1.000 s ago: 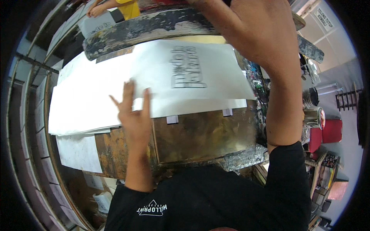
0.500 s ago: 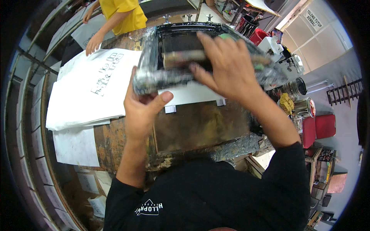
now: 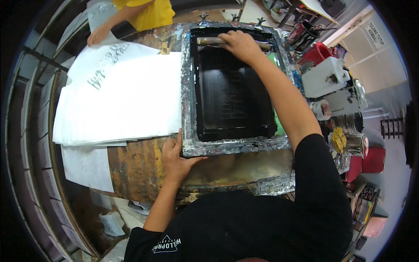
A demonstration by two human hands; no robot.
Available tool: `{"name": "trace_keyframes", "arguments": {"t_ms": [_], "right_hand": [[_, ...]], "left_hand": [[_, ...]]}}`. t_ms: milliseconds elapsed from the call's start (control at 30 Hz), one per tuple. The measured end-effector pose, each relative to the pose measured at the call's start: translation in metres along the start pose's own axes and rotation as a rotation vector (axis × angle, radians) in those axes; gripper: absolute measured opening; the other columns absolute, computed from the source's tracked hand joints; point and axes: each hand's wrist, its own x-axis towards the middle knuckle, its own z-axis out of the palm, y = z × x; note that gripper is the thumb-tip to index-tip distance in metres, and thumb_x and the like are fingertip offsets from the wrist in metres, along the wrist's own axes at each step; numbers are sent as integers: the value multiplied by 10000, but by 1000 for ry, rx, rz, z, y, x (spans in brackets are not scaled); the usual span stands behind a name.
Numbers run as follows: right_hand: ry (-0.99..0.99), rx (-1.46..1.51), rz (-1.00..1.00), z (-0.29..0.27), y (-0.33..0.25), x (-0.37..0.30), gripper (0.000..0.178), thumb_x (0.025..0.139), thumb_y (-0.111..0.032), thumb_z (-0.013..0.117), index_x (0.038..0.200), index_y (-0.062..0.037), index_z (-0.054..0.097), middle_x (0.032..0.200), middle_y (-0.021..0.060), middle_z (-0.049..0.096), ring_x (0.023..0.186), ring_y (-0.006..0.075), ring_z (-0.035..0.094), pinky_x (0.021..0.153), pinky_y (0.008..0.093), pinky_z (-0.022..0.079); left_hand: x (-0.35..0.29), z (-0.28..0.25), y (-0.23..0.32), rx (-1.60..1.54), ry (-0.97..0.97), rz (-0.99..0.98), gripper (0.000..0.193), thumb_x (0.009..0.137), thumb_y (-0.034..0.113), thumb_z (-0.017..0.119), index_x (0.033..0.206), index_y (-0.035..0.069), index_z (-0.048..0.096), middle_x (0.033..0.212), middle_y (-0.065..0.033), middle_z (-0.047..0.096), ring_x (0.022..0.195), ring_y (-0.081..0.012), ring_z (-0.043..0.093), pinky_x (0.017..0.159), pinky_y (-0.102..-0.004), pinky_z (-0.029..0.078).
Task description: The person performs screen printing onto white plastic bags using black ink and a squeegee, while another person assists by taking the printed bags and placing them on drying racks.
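A screen printing frame (image 3: 187, 87) lies flat on the worktable, its mesh (image 3: 235, 96) coated in black ink with faint lettering showing. At the far end of the mesh, my right hand (image 3: 239, 46) is closed around the wooden handle of a squeegee (image 3: 209, 41); its blade is mostly hidden. My left hand (image 3: 173, 160) is at the frame's near left corner, index finger stretched along the left side and thumb spread along the near edge. Left of the frame is a stack of white sheets (image 3: 126, 105).
A co-worker's hand (image 3: 99, 35), with a yellow sleeve above, holds a printed sheet (image 3: 100, 65) over the stack. Metal racks (image 3: 52, 131) stand at left. A white jerrycan (image 3: 325, 76), a red bucket (image 3: 316, 54) and paint tins (image 3: 358, 144) crowd the right side.
The tilted frame has come down flat onto the table. My right hand and the squeegee have moved to its far end. My left hand has loosened at the corner; the co-worker has lifted a printed sheet.
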Motion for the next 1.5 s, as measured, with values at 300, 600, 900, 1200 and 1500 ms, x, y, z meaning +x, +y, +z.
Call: {"name": "trace_keyframes", "arguments": {"t_ms": [300,600,900,1200,1500], "right_hand": [[-61,51,51,-1,-75,-96,394,934,-359,778,1289,-207,698,1089,81,704,1043,319,686,829,472,600],[-262,171,99,-121,-197,-218,443,881,-349,821,1207,-98,658,1101,98,672,982,310,664,823,440,600],[233,-94,88,-210,-201,-172,354,887,-439,783,1005,-125,670,935,74,640,956,263,631,972,539,406],[469,-239,-1,-278,-140,-58,465,981,-509,696,1203,-101,704,902,105,709,879,354,679,884,484,434],[667,-151,122,-290,-152,-11,461,980,-410,612,658,-79,624,494,7,523,403,110,405,423,289,349]], "left_hand": [[1,-2,4,61,-2,9,1154,575,592,970,1522,33,619,893,-105,526,867,-324,552,789,-459,467],[3,-4,9,-32,62,7,1157,529,533,1019,1517,68,637,940,-89,555,927,-301,569,847,-446,497],[34,-46,61,-832,194,6,955,865,191,948,1610,-90,421,1260,-112,748,1084,-166,705,938,-308,568],[129,3,-21,221,23,-208,474,967,213,786,1316,-92,685,1238,-264,656,1189,-429,628,1033,-482,526],[159,-28,32,-126,112,-225,398,926,176,838,1270,-7,751,831,-113,750,726,-197,698,688,-344,552]]}}
